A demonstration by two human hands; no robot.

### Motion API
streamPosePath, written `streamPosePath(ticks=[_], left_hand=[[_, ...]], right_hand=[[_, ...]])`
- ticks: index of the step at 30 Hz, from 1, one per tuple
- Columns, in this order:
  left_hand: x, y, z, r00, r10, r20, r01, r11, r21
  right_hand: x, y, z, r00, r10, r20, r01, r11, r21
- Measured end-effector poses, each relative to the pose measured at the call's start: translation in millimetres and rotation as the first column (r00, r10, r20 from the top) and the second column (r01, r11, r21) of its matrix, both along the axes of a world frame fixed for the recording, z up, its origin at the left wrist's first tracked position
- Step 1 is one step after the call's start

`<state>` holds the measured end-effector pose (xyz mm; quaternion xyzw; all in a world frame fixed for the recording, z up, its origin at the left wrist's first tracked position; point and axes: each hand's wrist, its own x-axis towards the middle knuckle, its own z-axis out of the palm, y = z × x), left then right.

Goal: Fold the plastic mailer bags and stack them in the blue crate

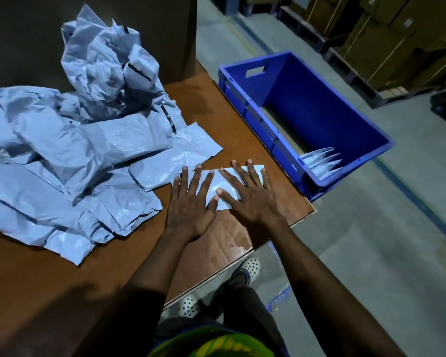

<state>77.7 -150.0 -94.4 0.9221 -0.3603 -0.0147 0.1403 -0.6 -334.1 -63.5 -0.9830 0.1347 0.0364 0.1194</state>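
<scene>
Both my arms reach forward. My left hand [191, 202] and right hand [251, 199] lie flat with fingers spread straight, pressing a folded bag [215, 182] onto the table [62, 279]. The crate [289, 81] is at two o'clock and the pile [75, 150] at ten.

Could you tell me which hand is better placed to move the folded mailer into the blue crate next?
Right, probably. The right hand presses the end of the folded mailer nearest the blue crate, which stands beside the table; the left hand presses the far end.

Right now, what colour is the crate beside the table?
Blue crate, solid with no pattern; the head view shows it clearly.
</scene>
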Motion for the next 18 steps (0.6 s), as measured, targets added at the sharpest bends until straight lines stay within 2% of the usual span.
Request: streamPosePath(ticks=[3, 5, 7, 9, 13, 18], left_hand=[[-2, 10, 8, 0.997, 0.044, -0.058, -0.051, 0.990, -0.133], [-9, 21, 8, 0.990, 0.137, 0.042, -0.128, 0.975, -0.181], [-13, 27, 4, 0.973, 0.175, 0.152, -0.157, 0.980, -0.120], [-14, 29, 2, 0.966, 0.172, 0.192, -0.163, 0.985, -0.065], [-15, 31, 2, 0.963, 0.165, 0.211, -0.161, 0.986, -0.035], [-14, 30, -3, 0.960, 0.190, 0.204, -0.183, 0.982, -0.052]], right_hand=[[1, 2, 5, 0.999, 0.014, -0.036, -0.013, 1.000, 0.016], [2, 10, 10, 1.000, 0.031, 0.005, -0.031, 0.999, -0.009], [7, 24, 14, 0.991, 0.077, 0.112, -0.072, 0.996, -0.055], [19, 39, 15, 0.975, 0.135, 0.176, -0.127, 0.990, -0.052], [34, 49, 5, 0.983, 0.144, 0.110, -0.148, 0.989, 0.028], [29, 46, -11, 0.972, 0.146, 0.183, -0.140, 0.989, -0.044]])
